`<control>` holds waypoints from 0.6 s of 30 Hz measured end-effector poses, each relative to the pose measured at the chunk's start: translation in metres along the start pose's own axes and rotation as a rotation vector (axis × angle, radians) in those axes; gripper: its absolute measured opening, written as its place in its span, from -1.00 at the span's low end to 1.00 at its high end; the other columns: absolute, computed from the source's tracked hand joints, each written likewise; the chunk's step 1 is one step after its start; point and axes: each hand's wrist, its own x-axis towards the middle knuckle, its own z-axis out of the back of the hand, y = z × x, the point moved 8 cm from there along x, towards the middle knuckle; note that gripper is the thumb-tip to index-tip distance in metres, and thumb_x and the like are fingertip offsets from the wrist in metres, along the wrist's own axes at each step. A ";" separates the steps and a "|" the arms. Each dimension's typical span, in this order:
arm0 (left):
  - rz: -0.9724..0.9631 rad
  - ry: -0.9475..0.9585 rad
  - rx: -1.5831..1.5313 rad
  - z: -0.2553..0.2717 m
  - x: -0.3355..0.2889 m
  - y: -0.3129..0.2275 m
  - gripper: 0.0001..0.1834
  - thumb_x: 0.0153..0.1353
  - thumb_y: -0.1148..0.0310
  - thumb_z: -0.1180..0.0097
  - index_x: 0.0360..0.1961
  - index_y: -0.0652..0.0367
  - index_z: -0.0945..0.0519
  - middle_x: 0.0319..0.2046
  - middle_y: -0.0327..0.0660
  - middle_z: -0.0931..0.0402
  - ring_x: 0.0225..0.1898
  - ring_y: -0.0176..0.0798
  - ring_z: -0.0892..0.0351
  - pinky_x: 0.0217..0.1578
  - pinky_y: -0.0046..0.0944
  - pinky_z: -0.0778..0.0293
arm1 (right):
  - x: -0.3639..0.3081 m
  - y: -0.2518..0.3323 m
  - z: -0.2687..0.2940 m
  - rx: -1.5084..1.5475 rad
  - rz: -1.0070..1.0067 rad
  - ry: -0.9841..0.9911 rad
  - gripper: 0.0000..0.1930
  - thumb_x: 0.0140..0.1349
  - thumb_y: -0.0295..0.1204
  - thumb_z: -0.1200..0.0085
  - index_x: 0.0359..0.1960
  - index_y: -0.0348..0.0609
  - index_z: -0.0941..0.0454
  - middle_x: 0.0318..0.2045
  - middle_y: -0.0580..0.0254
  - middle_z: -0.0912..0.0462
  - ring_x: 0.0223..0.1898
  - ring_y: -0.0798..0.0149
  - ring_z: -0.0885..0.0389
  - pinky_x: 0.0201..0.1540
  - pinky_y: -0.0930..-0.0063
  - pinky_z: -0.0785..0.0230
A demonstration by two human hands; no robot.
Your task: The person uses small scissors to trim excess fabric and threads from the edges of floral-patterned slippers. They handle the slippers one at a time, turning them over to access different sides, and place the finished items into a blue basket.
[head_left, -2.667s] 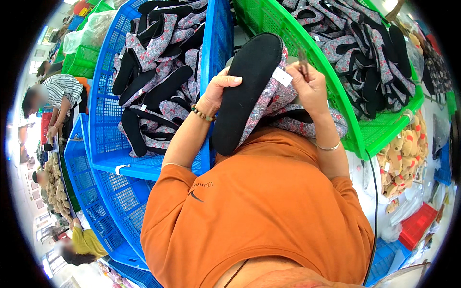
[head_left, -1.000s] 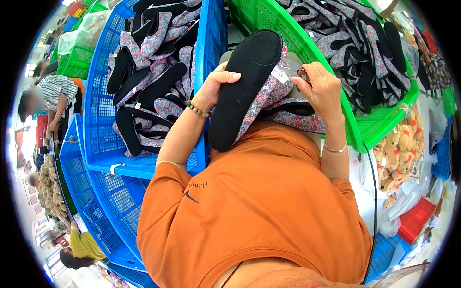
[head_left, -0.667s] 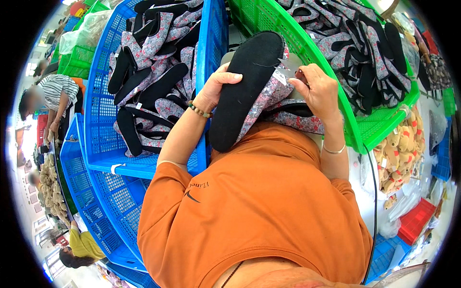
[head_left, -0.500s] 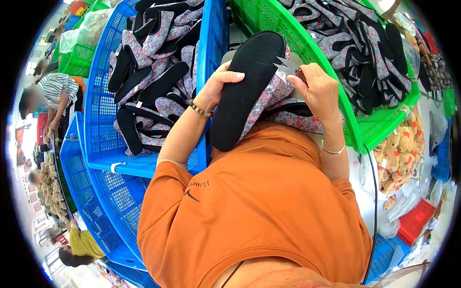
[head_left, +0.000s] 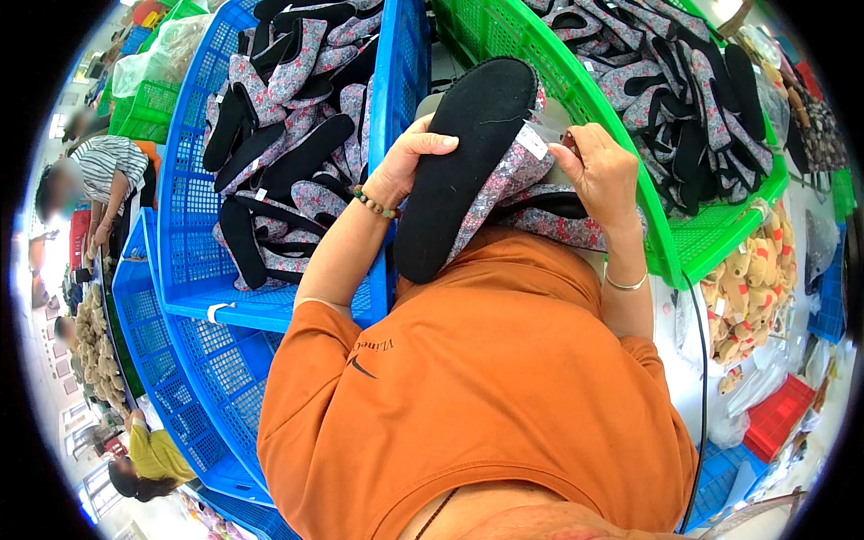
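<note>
My left hand grips a floral fabric slipper, its thumb on the black sole and its fingers hidden underneath. The sole faces up, and a loose thread lies across its upper part near the edge. A white label sticks out from the floral side. Just right of the label, my right hand is closed on small thread snips. Only a bit of their dark red handle shows clearly; the blades are hard to make out. Below the held slipper, another floral slipper lies against my lap.
A blue crate full of floral slippers stands at left; a green crate with more is at right. Plush toys lie in a pile farther right, near a red crate. A black cable hangs beside me. Other people are at far left.
The snips' pointed blades, spread over the sole's edge before, have drawn back from it and no longer show clearly. The label is now uncovered. My left hand and the slipper stay put.
</note>
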 end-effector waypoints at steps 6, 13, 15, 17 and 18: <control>-0.005 -0.014 0.068 -0.002 0.001 0.000 -0.44 -0.02 0.47 -0.21 0.07 0.32 -0.40 -0.13 -0.07 -0.54 -0.20 -0.21 -0.61 -0.12 -0.27 -0.56 | 0.000 0.001 -0.009 0.080 -0.015 0.117 -0.73 0.15 -0.21 -0.14 -0.47 -0.18 -0.50 -0.55 0.18 -0.50 -0.55 0.16 -0.51 -0.55 0.37 -0.30; 0.028 -0.061 -0.337 0.014 0.015 0.005 -0.57 0.20 0.34 -0.07 0.05 0.35 -0.42 -0.06 0.02 -0.52 -0.10 -0.10 -0.59 -0.05 -0.15 -0.53 | -0.004 -0.013 -0.016 0.523 -0.282 0.130 -0.71 0.24 -0.27 -0.06 -0.44 -0.29 -0.48 -0.59 0.08 -0.43 -0.57 0.18 -0.38 -0.47 0.44 -0.27; -0.028 -0.057 -0.451 0.017 0.014 0.004 -0.57 0.23 0.27 -0.05 0.04 0.35 -0.43 -0.07 0.03 -0.53 -0.11 -0.07 -0.59 -0.04 -0.10 -0.52 | -0.010 -0.007 -0.028 0.618 -0.285 0.188 -0.71 0.23 -0.27 -0.06 -0.46 -0.30 -0.47 -0.62 0.13 -0.41 -0.60 0.28 -0.33 -0.50 0.46 -0.24; -0.081 -0.082 -0.462 0.014 0.015 -0.002 -0.56 0.25 0.23 -0.04 0.03 0.34 -0.44 -0.09 0.02 -0.54 -0.12 -0.08 -0.59 -0.06 -0.10 -0.53 | -0.022 0.009 -0.048 0.824 -0.314 0.365 -0.74 0.17 -0.32 -0.15 -0.47 -0.31 -0.47 -0.64 0.20 -0.42 -0.60 0.42 -0.32 -0.51 0.49 -0.22; -0.080 -0.092 -0.461 0.015 0.014 -0.002 -0.56 0.25 0.22 -0.03 0.03 0.33 -0.45 -0.09 0.01 -0.54 -0.12 -0.09 -0.60 -0.07 -0.11 -0.54 | -0.028 0.021 -0.057 0.944 -0.333 0.482 -0.76 0.14 -0.35 -0.18 -0.47 -0.31 -0.48 -0.65 0.21 -0.43 -0.59 0.45 -0.32 -0.51 0.51 -0.22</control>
